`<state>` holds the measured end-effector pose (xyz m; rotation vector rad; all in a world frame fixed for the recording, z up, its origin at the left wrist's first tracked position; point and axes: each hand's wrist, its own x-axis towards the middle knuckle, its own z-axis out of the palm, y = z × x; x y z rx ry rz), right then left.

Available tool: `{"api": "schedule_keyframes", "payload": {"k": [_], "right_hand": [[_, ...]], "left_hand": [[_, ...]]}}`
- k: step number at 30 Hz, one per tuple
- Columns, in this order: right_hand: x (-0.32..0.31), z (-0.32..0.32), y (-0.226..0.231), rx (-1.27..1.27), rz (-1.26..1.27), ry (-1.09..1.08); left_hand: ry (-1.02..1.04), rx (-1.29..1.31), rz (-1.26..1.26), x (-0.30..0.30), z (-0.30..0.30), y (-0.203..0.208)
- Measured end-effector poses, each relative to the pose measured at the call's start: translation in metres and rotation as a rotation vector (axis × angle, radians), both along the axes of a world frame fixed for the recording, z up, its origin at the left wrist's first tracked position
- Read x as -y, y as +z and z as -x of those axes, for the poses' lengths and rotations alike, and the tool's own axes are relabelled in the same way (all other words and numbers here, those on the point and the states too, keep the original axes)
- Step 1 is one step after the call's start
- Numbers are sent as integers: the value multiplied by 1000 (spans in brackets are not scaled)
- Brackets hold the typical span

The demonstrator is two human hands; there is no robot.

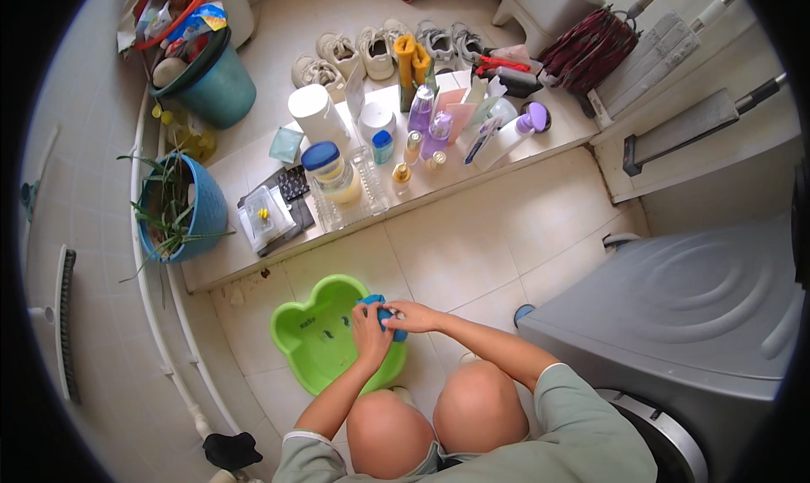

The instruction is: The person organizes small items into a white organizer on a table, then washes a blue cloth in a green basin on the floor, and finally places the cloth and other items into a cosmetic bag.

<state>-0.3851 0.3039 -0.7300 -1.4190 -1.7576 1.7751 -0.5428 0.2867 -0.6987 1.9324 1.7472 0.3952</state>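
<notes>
Over the right part of a bright green, scallop-edged plastic basin (289, 341), both hands close on one small blue cloth-like item (400, 335). My left hand (369, 329) wraps it from the left, fingers curled. From the right, my right hand (412, 317) pinches its other side, close to the left fingertips. The fingers cover much of the blue item, so its exact kind does not show. Inside the basin, small dark printed marks and a few light spots show on the bottom. My bare knees are just below the basin.
Ahead, a tiled ledge (439, 188) bears bottles, a lidded jar (333, 175) and several shoes (375, 53). On the left stand a blue plant pot (208, 198) and a teal bucket (224, 86). A grey washing machine (675, 306) is at right; mops (688, 133) lean behind it.
</notes>
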Motion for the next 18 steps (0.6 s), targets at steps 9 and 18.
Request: {"api": "schedule_keyframes", "payload": {"k": [9,18], "right_hand": [[-29,-57,59,114,141,69],[-39,-89,135,104,155,-273]], "left_hand": [[-552,-26,0,-16,52,-1],[-762,-185,262,-54,59,12]]}}
